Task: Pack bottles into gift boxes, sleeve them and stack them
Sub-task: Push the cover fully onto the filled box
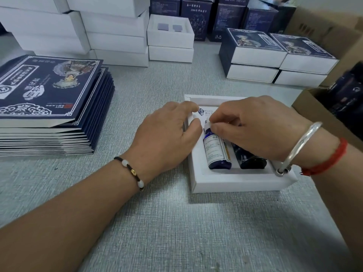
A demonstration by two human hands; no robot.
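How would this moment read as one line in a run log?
step: seating bottles | right hand: pinches left bottle cap | left hand: steadies white box | second bottle: in box

Soft, even daylight fills the frame, brightest on the table (137,222) at lower centre. Faint shadows fall beneath the forearms and beside the open box (231,185). Wide-angle distortion bends the edges; the carton (314,28) and dark items at far right are blurred. Centre detail stays fairly sharp, with no harsh glare.
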